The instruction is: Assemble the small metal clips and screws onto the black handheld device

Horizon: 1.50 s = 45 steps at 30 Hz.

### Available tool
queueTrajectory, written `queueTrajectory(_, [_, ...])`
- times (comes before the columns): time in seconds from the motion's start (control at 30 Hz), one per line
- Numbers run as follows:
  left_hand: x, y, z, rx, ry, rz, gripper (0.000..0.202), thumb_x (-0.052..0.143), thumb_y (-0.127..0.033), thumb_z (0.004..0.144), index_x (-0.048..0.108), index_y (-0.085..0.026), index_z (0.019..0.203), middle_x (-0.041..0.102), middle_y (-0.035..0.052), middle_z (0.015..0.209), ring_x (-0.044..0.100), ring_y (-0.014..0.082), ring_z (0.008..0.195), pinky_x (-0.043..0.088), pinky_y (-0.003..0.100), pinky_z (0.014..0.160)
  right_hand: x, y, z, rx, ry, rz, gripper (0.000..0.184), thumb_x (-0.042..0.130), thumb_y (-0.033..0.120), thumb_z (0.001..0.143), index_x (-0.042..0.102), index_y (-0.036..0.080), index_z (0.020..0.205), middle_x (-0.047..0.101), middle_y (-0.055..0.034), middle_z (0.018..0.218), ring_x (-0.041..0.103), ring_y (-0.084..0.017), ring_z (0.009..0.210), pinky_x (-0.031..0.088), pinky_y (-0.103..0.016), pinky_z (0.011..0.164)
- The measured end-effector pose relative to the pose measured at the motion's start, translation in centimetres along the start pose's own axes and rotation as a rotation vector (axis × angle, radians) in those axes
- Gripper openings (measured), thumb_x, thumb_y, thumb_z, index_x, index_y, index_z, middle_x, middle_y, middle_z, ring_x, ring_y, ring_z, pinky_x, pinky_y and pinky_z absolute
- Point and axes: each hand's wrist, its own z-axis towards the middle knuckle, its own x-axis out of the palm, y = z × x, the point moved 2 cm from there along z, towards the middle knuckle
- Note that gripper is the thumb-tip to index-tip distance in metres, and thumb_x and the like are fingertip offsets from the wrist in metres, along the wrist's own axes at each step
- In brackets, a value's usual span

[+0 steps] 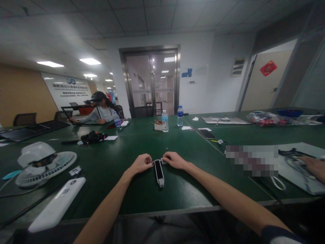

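A narrow black-and-white device (159, 172) lies lengthwise on the green table (142, 193), its far end between my two hands. My left hand (142, 163) pinches that far end from the left, fingers curled closed. From the right, my right hand (174, 159) pinches the same end, fingers closed too. Both forearms reach out over the near table edge.
A white table fan (43, 163) lies at the left, a white power bank (58, 208) near the left front edge. Two water bottles (165, 121) stand mid-table beside a small box. A phone (207, 134) and papers lie right. Another person's hand (315, 166) rests far right; a seated person (100, 112) works at back left.
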Motion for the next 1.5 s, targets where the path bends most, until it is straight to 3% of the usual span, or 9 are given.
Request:
queueTrajectory(0.5, [0.3,0.4,0.1,0.032,-0.023,-0.001,0.015,0.058,-0.029,0.072,0.061,-0.015,0.075,0.054,-0.0004,0.070,0.047,0.0123,0.063,0.037,0.023,0.057,-0.2,0.0,-0.2,0.005,0.041,0.056,0.013,0.059,0.027,0.079,0.063,0.015,0.085,0.062,-0.0015,0.075,0.054,-0.011,0.065,0.041,-0.022,0.059])
queueTrajectory(0.7, [0.5,0.7,0.1,0.024,-0.046,0.011,0.016,0.059,-0.031,0.071,0.061,-0.015,0.074,0.054,-0.0003,0.071,0.048,0.0126,0.063,0.037,0.023,0.056,-0.7,0.1,-0.2,0.005,0.022,0.006,0.020,0.057,0.033,0.082,0.064,0.014,0.082,0.061,-0.0017,0.073,0.052,-0.011,0.062,0.039,-0.022,0.057])
queueTrajectory(0.87, [0.4,0.7,0.0,0.013,-0.036,0.011,0.016,0.058,-0.031,0.072,0.061,-0.016,0.075,0.056,0.0001,0.073,0.049,0.0132,0.065,0.039,0.023,0.058,-1.3,0.5,-0.5,-0.002,0.145,-0.017,0.026,0.064,0.040,0.076,0.064,0.015,0.084,0.061,-0.0009,0.072,0.052,-0.011,0.061,0.038,-0.021,0.053])
queueTrajectory(1.1, [0.3,0.6,0.2,0.022,-0.014,0.000,0.016,0.057,-0.030,0.071,0.061,-0.016,0.075,0.056,0.0004,0.073,0.050,0.0138,0.066,0.038,0.023,0.057,-1.8,0.9,-0.5,-0.032,0.253,-0.078,0.010,0.062,0.025,0.074,0.066,0.016,0.077,0.064,-0.0003,0.071,0.055,-0.010,0.060,0.040,-0.020,0.056])
queueTrajectory(1.3, [0.5,0.9,0.4,0.046,-0.024,-0.001,0.013,0.058,-0.029,0.071,0.061,-0.016,0.074,0.056,-0.0001,0.072,0.050,0.0135,0.065,0.038,0.023,0.058,-2.7,1.0,-0.4,-0.058,0.127,-0.148,0.011,0.059,0.023,0.077,0.066,0.016,0.081,0.065,-0.0019,0.073,0.057,-0.012,0.063,0.041,-0.022,0.060])
queueTrajectory(1.5, [0.6,0.6,0.2,0.043,-0.040,0.013,0.013,0.057,-0.028,0.071,0.061,-0.016,0.075,0.056,0.0002,0.073,0.050,0.0130,0.065,0.039,0.023,0.058,-1.7,1.1,-0.3,-0.169,-0.014,-0.155,0.015,0.054,0.012,0.079,0.067,0.017,0.085,0.063,-0.0046,0.083,0.056,-0.013,0.073,0.043,-0.026,0.069])
